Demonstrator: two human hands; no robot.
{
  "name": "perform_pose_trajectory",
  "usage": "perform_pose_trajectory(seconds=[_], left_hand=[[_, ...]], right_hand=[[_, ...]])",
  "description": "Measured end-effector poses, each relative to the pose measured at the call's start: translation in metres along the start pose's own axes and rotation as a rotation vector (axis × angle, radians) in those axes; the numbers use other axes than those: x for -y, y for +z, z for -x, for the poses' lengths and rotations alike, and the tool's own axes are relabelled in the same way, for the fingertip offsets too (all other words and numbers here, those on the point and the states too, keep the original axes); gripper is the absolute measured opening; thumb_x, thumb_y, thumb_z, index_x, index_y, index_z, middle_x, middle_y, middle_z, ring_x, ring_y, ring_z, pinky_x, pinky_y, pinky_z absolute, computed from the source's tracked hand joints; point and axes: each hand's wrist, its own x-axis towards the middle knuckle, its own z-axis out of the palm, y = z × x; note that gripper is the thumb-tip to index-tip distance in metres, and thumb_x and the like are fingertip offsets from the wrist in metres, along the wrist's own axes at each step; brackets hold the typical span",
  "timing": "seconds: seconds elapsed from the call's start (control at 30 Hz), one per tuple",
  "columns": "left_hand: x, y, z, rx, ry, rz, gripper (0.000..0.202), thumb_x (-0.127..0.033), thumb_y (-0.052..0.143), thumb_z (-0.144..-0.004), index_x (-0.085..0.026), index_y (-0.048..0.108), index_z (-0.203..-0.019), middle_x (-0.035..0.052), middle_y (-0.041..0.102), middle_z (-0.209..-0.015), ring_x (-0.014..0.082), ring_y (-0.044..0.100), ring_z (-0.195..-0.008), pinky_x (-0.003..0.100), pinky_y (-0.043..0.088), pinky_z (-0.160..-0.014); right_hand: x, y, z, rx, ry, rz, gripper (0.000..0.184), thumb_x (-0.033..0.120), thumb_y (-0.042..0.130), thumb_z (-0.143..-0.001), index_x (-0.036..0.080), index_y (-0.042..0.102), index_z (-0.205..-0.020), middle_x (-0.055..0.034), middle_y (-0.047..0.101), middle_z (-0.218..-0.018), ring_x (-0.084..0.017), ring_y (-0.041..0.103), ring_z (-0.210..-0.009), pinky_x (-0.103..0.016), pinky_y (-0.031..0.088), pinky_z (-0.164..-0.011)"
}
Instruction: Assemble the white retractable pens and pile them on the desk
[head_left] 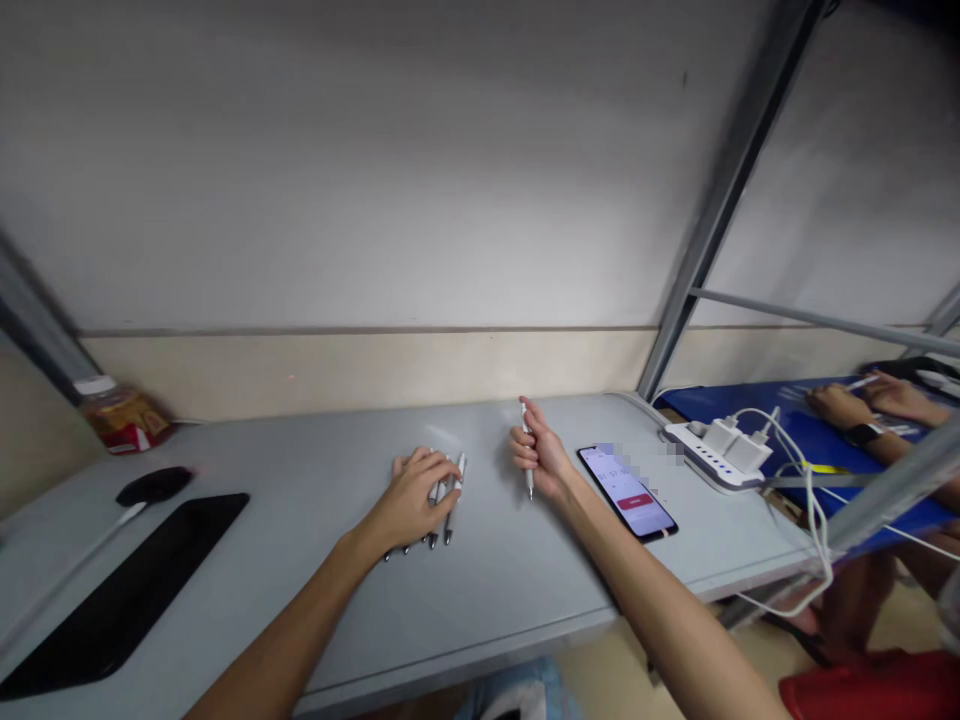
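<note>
My left hand [416, 495] rests on a grey table [315, 600], its fingers curled over a small bunch of white pens [448, 500] that lie side by side under it. My right hand [541, 455] is closed in a fist round a single white pen [527, 450], held nearly upright with its tip pointing down just above the table. The two hands are about a hand's width apart near the middle of the table.
A lit phone [628, 491] lies right of my right hand. Beyond it sits a white power strip [712, 452] with chargers and cables. On the left lie a black pad [127, 590], a black mouse [154, 484] and a jar [124, 415]. Another person's hands [874, 400] work on the blue table at right.
</note>
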Motion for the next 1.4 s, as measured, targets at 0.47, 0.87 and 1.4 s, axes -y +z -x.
perform_pose_trajectory(seconds=[0.47, 0.87, 1.4], left_hand=[[0.003, 0.004, 0.002, 0.07, 0.017, 0.016, 0.021, -0.032, 0.05, -0.088, -0.029, 0.068, -0.098, 0.003, 0.066, -0.1, 0.0252, 0.046, -0.107, 0.04, 0.03, -0.087], [-0.002, 0.006, 0.002, 0.121, 0.021, -0.009, 0.02, -0.036, 0.051, -0.088, -0.029, 0.066, -0.099, 0.0026, 0.063, -0.1, 0.0254, 0.045, -0.105, 0.041, 0.027, -0.086], [-0.007, 0.011, -0.001, 0.022, -0.094, 0.052, 0.009, -0.032, 0.057, -0.081, -0.024, 0.061, -0.083, -0.0002, 0.063, -0.081, 0.0213, 0.05, -0.091, 0.037, 0.03, -0.082]], right_hand=[[0.0, -0.004, -0.001, 0.001, -0.051, 0.069, 0.028, 0.033, 0.062, -0.085, 0.033, 0.042, -0.104, 0.0102, 0.022, -0.056, -0.005, 0.013, -0.04, -0.016, 0.004, -0.038], [-0.003, -0.007, -0.005, -0.008, -0.062, 0.095, 0.028, 0.035, 0.062, -0.084, 0.031, 0.041, -0.101, 0.0107, 0.023, -0.055, -0.005, 0.012, -0.04, -0.016, 0.005, -0.037], [-0.004, -0.001, -0.003, -0.055, -0.096, 0.149, 0.029, 0.037, 0.063, -0.083, 0.031, 0.04, -0.1, 0.0113, 0.023, -0.055, -0.005, 0.012, -0.04, -0.015, 0.005, -0.037]])
